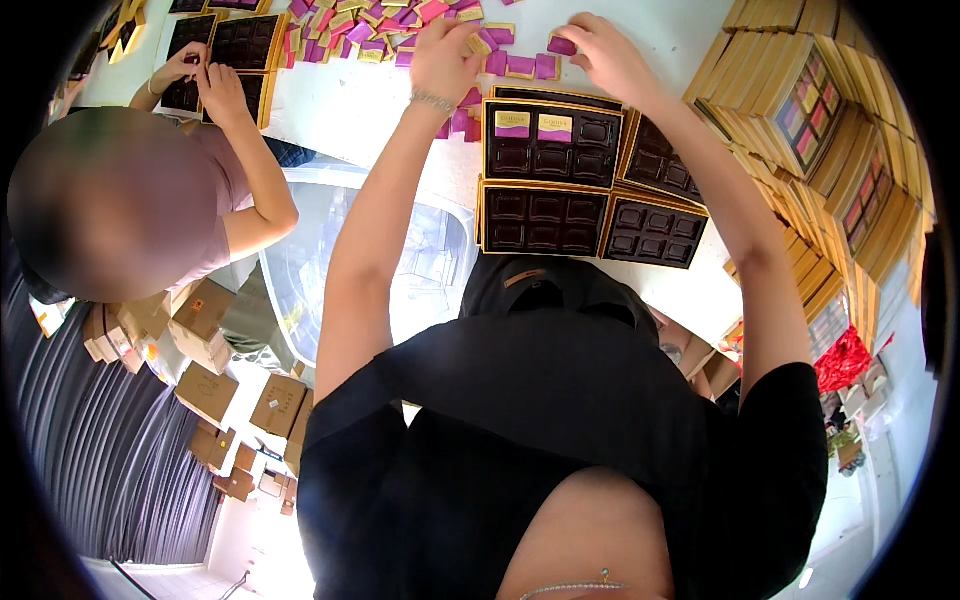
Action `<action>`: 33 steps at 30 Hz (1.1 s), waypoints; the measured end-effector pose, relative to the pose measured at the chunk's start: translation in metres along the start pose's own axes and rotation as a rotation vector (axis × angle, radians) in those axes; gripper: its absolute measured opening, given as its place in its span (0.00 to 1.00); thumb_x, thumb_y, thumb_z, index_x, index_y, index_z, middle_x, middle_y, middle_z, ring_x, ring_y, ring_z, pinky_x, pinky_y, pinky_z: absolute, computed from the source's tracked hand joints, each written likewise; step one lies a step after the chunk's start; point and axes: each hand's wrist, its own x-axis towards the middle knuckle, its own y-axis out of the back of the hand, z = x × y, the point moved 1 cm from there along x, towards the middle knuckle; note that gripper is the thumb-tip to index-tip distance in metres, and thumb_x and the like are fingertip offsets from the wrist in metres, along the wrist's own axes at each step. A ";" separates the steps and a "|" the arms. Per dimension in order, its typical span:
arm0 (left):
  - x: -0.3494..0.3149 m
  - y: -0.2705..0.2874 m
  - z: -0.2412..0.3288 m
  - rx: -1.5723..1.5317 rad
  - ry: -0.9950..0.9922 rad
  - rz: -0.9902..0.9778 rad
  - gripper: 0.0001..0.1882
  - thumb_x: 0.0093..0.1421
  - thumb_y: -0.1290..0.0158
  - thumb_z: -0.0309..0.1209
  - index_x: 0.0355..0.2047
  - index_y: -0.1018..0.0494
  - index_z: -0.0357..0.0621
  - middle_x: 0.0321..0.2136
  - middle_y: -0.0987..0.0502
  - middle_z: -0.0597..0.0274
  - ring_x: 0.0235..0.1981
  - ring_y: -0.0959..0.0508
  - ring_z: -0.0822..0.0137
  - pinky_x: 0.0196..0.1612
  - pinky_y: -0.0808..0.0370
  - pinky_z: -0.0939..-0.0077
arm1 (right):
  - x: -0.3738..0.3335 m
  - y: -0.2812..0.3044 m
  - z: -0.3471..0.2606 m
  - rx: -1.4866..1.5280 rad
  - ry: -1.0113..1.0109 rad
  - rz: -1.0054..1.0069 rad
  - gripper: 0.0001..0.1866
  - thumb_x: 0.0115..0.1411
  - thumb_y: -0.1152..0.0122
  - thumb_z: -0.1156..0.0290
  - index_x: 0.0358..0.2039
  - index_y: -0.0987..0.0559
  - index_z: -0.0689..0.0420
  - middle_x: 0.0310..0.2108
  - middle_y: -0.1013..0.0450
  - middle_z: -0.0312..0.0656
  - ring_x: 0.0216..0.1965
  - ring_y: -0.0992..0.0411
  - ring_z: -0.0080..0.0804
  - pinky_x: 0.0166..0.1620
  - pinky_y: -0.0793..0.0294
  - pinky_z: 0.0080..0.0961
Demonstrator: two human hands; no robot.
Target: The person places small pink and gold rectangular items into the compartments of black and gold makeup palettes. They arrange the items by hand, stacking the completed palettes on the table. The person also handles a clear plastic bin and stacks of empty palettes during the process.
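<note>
My left hand (440,65), a bracelet on its wrist, is closed on a small gold-and-purple wrapped chocolate (481,43) above the table. To its right, my right hand (608,60) pinches a purple wrapped chocolate (561,45) between thumb and fingers. Nearer to me stand gold-edged boxes with dark brown six-pocket trays (545,165), some stacked. In the upper left box, two pockets of the far row hold wrapped chocolates (513,124); its other pockets are bare. A short row of purple chocolates (520,67) lies between my hands.
Loose pink, purple and gold chocolates (345,30) are heaped at the far left. A co-worker's hands (205,75) are over similar trays (245,45). Tall stacks of gold boxes (770,120) line the right side. A clear plastic bin (300,270) stands below the table edge, with cardboard boxes (205,390) beyond.
</note>
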 end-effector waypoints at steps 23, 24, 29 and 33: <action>-0.025 0.067 0.073 -0.123 -0.429 -0.626 0.18 0.52 0.39 0.26 0.44 0.21 0.54 0.45 0.23 0.65 0.42 0.21 0.64 0.44 0.22 0.71 | -0.082 0.055 -0.056 1.037 -0.756 0.056 0.08 0.59 0.39 0.77 0.40 0.24 0.60 0.28 0.24 0.36 0.31 0.26 0.22 0.35 0.24 0.21; -0.033 0.063 0.074 -0.004 -0.590 -0.612 0.16 0.52 0.40 0.25 0.43 0.21 0.53 0.45 0.23 0.66 0.43 0.22 0.64 0.46 0.23 0.70 | -0.087 0.050 -0.061 0.901 -0.784 0.099 0.10 0.58 0.39 0.77 0.41 0.24 0.60 0.29 0.24 0.38 0.31 0.25 0.23 0.37 0.25 0.22; -0.055 0.055 0.088 0.207 -0.859 -0.619 0.11 0.51 0.44 0.27 0.36 0.22 0.51 0.43 0.22 0.72 0.48 0.26 0.66 0.49 0.27 0.72 | -0.090 0.035 -0.097 0.647 -0.884 0.278 0.13 0.56 0.36 0.75 0.42 0.24 0.62 0.31 0.22 0.42 0.31 0.24 0.27 0.39 0.26 0.23; -0.072 0.053 0.080 0.047 -0.710 -0.359 0.17 0.48 0.41 0.23 0.41 0.22 0.48 0.44 0.23 0.66 0.46 0.25 0.60 0.48 0.26 0.66 | -0.095 0.018 -0.104 0.615 -0.909 0.405 0.11 0.55 0.36 0.75 0.39 0.23 0.61 0.31 0.22 0.43 0.31 0.24 0.31 0.39 0.26 0.25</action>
